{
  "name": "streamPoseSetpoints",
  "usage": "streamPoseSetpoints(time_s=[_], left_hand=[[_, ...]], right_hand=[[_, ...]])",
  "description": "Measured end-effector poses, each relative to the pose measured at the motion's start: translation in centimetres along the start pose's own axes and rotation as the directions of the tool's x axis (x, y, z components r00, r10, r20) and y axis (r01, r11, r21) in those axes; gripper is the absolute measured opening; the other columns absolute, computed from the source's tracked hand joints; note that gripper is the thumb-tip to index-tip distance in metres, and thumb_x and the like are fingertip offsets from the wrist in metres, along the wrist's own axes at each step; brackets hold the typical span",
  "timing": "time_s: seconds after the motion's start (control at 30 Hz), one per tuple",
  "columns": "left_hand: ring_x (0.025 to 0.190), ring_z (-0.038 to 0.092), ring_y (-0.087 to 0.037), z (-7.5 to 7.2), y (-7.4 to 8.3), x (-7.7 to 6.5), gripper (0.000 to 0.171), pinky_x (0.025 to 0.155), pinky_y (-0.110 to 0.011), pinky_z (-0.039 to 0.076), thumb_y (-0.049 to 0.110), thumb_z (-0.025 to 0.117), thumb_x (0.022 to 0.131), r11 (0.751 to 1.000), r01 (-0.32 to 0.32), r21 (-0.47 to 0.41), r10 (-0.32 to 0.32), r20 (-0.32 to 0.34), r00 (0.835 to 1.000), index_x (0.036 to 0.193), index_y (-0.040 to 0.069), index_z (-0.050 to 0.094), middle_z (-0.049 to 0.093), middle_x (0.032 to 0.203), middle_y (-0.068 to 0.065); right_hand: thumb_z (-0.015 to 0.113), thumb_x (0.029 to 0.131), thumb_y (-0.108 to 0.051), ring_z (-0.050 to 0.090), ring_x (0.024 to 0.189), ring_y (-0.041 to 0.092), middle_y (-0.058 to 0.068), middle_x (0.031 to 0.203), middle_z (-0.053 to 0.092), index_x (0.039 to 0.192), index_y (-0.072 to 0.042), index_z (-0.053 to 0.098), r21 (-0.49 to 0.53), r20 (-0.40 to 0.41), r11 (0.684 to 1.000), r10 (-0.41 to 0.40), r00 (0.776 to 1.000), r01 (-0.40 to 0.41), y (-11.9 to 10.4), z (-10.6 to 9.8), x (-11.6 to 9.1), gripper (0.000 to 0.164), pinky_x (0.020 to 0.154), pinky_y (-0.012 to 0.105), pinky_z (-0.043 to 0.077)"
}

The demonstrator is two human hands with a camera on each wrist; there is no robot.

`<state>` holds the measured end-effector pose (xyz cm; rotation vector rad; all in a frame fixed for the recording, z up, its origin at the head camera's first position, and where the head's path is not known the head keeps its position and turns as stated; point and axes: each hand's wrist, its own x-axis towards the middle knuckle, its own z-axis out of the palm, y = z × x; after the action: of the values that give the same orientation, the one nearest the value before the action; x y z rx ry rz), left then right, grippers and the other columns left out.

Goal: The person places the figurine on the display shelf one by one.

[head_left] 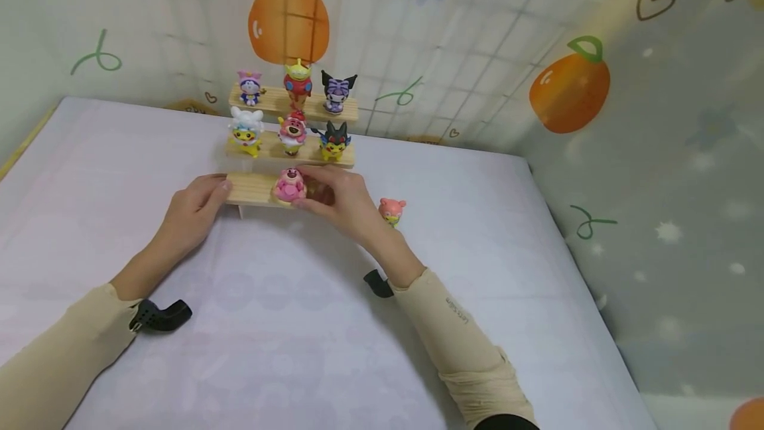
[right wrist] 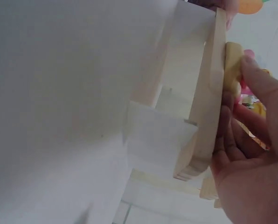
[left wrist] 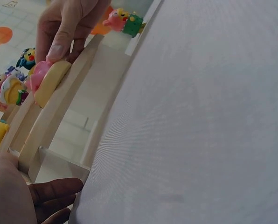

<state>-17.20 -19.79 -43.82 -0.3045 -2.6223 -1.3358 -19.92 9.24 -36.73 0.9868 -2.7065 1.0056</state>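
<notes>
A three-step wooden display shelf (head_left: pixel 251 189) stands on the table, white supports under its lowest board. My left hand (head_left: pixel 193 208) holds that board's left end, thumb on the near side; in the left wrist view several of its fingers (left wrist: pixel 55 198) extend beside the white support. With thumb and fingers my right hand (head_left: pixel 340 201) pinches a pink bear figurine (head_left: pixel 290 186) on the lowest board, right of its middle. The right wrist view shows the figurine's tan base (right wrist: pixel 233 65) against the board. Another pink figurine (head_left: pixel 392 210) stands on the table, beyond my right wrist.
The middle step bears a white-hatted yellow figurine (head_left: pixel 246 131), a pink bear with a red top (head_left: pixel 292 133) and a dark-eared yellow figurine (head_left: pixel 335 143). Three more figurines, one with black ears (head_left: pixel 337 93), stand on the top step. A fruit-printed curtain (head_left: pixel 382 38) hangs behind.
</notes>
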Motion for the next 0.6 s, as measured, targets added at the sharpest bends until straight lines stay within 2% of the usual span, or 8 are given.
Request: streamPoseSetpoints(time_s=[0.2, 0.6], left_hand=[[0.143, 0.048, -0.049, -0.11, -0.14, 0.04, 0.05, 0.117, -0.066, 0.036, 0.032, 0.045, 0.114, 1.0, -0.003, 0.002, 0.003, -0.002, 1.0, 0.136, -0.008, 0.065, 0.057, 0.148, -0.03], [0.144, 0.047, -0.049, -0.16, -0.1, 0.0, 0.051, 0.119, -0.066, 0.035, 0.033, 0.045, 0.114, 1.0, 0.007, -0.007, -0.007, 0.001, 1.0, 0.136, -0.009, 0.064, 0.056, 0.148, -0.03]], right_hand=[[0.083, 0.093, -0.032, 0.061, 0.073, 0.012, 0.003, 0.098, 0.074, 0.141, -0.012, 0.068, 0.004, -0.001, 1.0, 0.017, 1.0, -0.017, -0.06, 0.34, 0.07, 0.054, 0.066, 0.022, 0.053], [0.083, 0.094, -0.031, 0.062, 0.077, 0.012, 0.002, 0.1, 0.073, 0.14, -0.012, 0.068, 0.035, -0.019, 0.999, 0.012, 1.0, -0.011, -0.12, 0.21, -0.5, 0.052, 0.069, 0.024, 0.055]])
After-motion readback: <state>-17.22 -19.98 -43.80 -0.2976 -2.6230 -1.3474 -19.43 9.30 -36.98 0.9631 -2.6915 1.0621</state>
